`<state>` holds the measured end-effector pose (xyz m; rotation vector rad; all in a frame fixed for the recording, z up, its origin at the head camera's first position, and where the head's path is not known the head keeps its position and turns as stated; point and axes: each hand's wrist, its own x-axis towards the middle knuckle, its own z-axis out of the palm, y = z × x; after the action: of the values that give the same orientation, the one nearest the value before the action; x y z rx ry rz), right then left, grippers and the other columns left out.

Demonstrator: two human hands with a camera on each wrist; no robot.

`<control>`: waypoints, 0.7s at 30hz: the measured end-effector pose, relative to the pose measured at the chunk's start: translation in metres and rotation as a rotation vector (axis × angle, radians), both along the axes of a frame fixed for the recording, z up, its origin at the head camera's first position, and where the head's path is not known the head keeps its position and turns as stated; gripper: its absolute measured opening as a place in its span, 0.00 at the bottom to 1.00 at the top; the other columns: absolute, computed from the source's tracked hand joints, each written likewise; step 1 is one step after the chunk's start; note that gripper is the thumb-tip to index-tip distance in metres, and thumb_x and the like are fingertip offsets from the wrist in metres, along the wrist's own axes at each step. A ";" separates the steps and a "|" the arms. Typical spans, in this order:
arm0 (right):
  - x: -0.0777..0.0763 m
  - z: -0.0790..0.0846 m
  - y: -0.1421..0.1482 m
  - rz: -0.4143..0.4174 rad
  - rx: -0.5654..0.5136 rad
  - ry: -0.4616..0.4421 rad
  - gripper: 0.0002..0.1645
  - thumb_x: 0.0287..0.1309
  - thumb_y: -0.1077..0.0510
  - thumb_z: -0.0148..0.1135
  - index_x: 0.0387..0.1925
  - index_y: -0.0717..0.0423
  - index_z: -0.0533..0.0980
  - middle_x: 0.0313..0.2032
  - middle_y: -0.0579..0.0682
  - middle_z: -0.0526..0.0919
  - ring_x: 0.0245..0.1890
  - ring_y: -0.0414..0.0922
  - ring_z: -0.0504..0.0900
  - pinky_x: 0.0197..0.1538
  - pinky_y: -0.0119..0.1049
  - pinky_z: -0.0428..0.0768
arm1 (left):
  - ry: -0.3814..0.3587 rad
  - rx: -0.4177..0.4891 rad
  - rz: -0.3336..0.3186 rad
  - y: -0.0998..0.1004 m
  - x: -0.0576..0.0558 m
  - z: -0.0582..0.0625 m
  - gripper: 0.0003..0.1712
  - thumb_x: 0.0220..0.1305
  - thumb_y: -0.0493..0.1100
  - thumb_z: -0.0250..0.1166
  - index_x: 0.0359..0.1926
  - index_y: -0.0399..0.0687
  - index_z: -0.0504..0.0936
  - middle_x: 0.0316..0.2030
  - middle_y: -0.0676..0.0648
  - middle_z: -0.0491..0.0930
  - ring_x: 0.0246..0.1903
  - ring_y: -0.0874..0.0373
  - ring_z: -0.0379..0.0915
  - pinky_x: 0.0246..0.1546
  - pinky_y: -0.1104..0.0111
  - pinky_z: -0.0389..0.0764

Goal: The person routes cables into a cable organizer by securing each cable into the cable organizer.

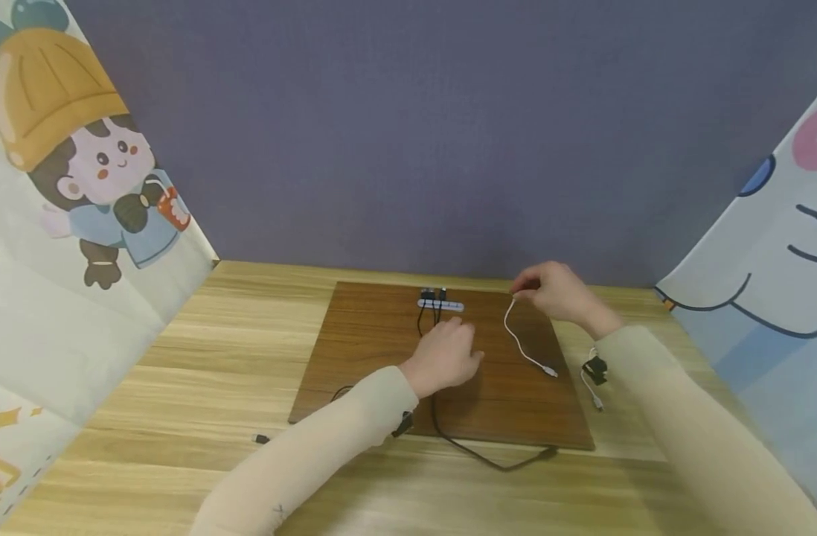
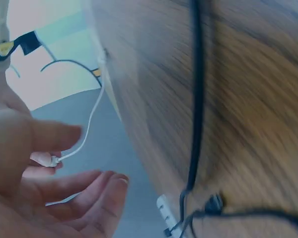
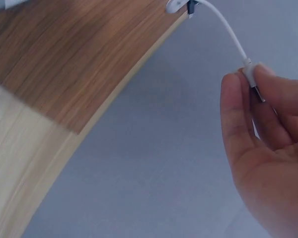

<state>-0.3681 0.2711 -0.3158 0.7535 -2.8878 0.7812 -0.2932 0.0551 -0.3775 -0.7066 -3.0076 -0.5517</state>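
My right hand (image 1: 561, 296) pinches one plug of a short white USB cable (image 1: 518, 341) between thumb and fingertips. In the right wrist view the metal end of the white plug (image 3: 252, 75) shows between those fingers. The cable hangs down over the brown board (image 1: 382, 357), its other plug low near the board's right side. My left hand (image 1: 445, 356) is over the board's middle, fingers loosely bent and thumb apart, with nothing between them in the left wrist view. Just beyond it, a white cable holder strip (image 1: 454, 306) has black cables (image 1: 427, 295) in its slots.
A second white cable (image 1: 588, 383) with a black tie lies on the table right of the board. One black cable (image 1: 475, 455) runs over the board's front edge. Another black cable's plug (image 1: 261, 439) lies at left. A grey partition (image 1: 408, 149) stands behind.
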 end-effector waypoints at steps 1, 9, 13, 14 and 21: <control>0.000 0.000 -0.002 0.003 -0.005 -0.008 0.05 0.62 0.66 0.67 0.39 0.61 0.87 0.37 0.55 0.89 0.38 0.51 0.84 0.44 0.44 0.79 | -0.026 0.054 0.013 0.001 -0.002 0.000 0.22 0.73 0.50 0.63 0.55 0.36 0.81 0.48 0.42 0.81 0.46 0.49 0.79 0.46 0.60 0.83; 0.003 -0.005 -0.017 0.044 -0.031 -0.064 0.05 0.64 0.64 0.67 0.40 0.58 0.87 0.38 0.51 0.89 0.39 0.49 0.83 0.43 0.42 0.78 | -0.288 0.552 0.112 0.009 -0.015 -0.005 0.25 0.76 0.52 0.59 0.62 0.38 0.76 0.48 0.46 0.83 0.47 0.55 0.80 0.46 0.62 0.82; 0.004 -0.004 -0.023 0.057 -0.046 -0.080 0.05 0.64 0.63 0.67 0.40 0.58 0.87 0.39 0.52 0.88 0.39 0.48 0.83 0.42 0.41 0.78 | -0.368 0.745 0.140 0.012 -0.017 -0.008 0.20 0.76 0.49 0.59 0.58 0.38 0.78 0.44 0.48 0.83 0.43 0.56 0.80 0.42 0.62 0.82; 0.004 -0.004 -0.024 0.060 -0.052 -0.085 0.05 0.64 0.63 0.67 0.40 0.58 0.87 0.39 0.52 0.88 0.39 0.48 0.83 0.42 0.41 0.78 | -0.376 0.776 0.146 0.013 -0.018 -0.009 0.19 0.76 0.48 0.59 0.57 0.38 0.78 0.43 0.48 0.83 0.42 0.57 0.79 0.41 0.63 0.81; 0.001 -0.008 -0.026 0.063 -0.066 -0.093 0.05 0.64 0.65 0.67 0.39 0.59 0.86 0.37 0.52 0.88 0.36 0.47 0.81 0.40 0.40 0.76 | -0.459 0.948 0.160 0.016 -0.021 -0.014 0.10 0.75 0.35 0.57 0.47 0.29 0.79 0.36 0.39 0.83 0.31 0.52 0.83 0.36 0.64 0.86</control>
<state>-0.3674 0.2447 -0.3239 0.8267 -2.9154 0.9373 -0.3146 0.0708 -0.3913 -0.2724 -2.5522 -2.1184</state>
